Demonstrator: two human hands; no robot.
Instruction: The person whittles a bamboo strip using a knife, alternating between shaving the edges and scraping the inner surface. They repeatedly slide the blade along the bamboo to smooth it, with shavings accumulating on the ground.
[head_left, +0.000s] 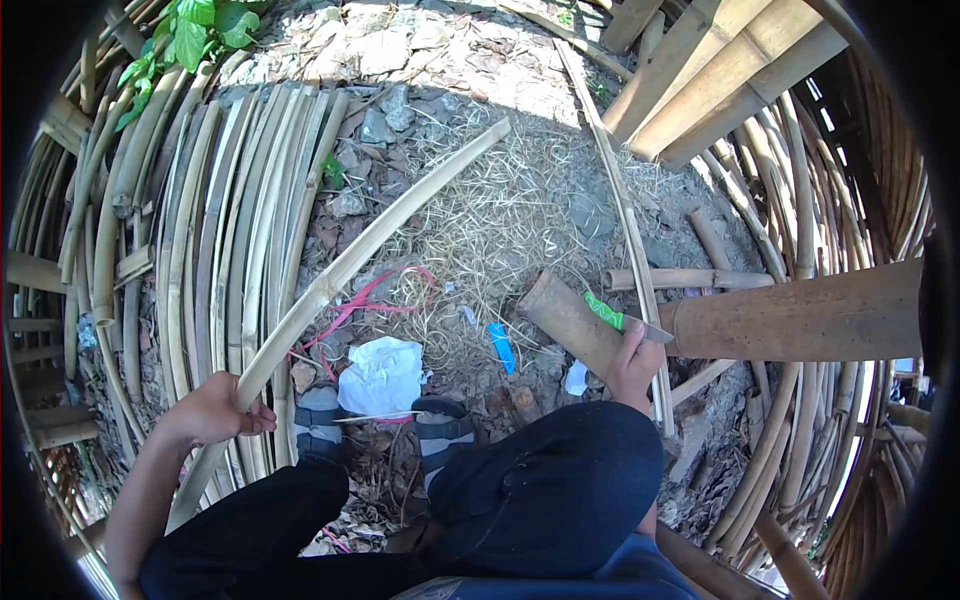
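My left hand (225, 410) is closed around a long split bamboo strip (335, 280), which slants up and away to the right. Its lower end passes behind my wrist, beside my leg. In my right hand (637, 365) is a knife (607, 311) with a green-wrapped handle; the handle sticks out to the left and a short length of blade shows to the right. This hand is by my knee, just over a thick bamboo piece (570, 318) on the ground. Another thin bamboo strip (620, 200) runs upright right beside the knife.
Many split bamboo strips (235, 220) lie side by side on the left. Thick bamboo poles (790, 312) and more strips are on the right. Shavings (490, 220), pink ribbon (350, 308), a white crumpled sheet (382, 375) and a blue wrapper (501, 347) litter the ground near my sandals (442, 430).
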